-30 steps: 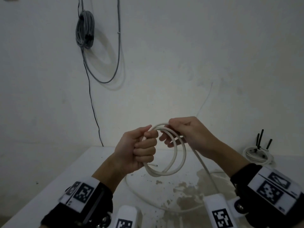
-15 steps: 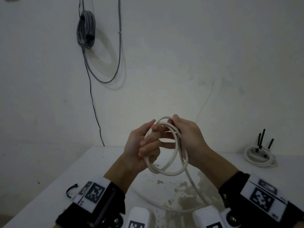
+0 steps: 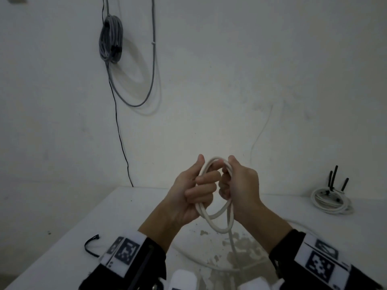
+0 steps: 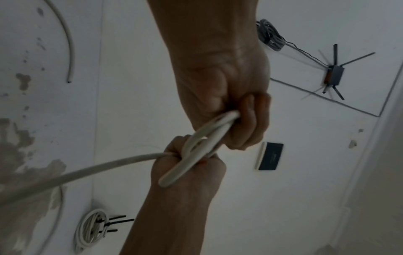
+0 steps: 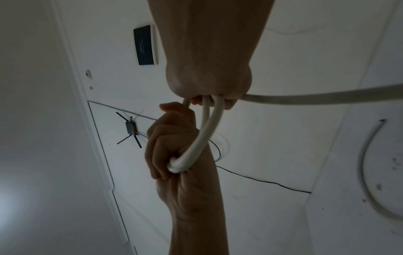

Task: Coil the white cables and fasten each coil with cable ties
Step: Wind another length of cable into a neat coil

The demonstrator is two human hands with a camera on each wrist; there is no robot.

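Both hands hold a small coil of white cable (image 3: 217,226) in the air above the white table (image 3: 104,216). My left hand (image 3: 195,192) grips the coil's left side, fingers curled round the loops. My right hand (image 3: 237,185) grips the right side, and the loose cable end (image 3: 232,248) runs from it down onto the table. In the left wrist view the left hand (image 4: 235,110) and right hand (image 4: 191,170) clasp the flattened coil (image 4: 196,148). In the right wrist view the coil (image 5: 209,129) spans the right hand (image 5: 209,86) and left hand (image 5: 172,148).
A black cable tie (image 3: 91,245) lies on the table at the near left. A finished white coil with black ties (image 3: 330,203) sits at the far right. A grey cable bundle (image 3: 111,38) hangs on the wall. The table has stained patches (image 3: 236,254).
The hands have drawn together. My right hand brought another turn of cable to the coil and now closes round its right side; the coil is squeezed narrower.
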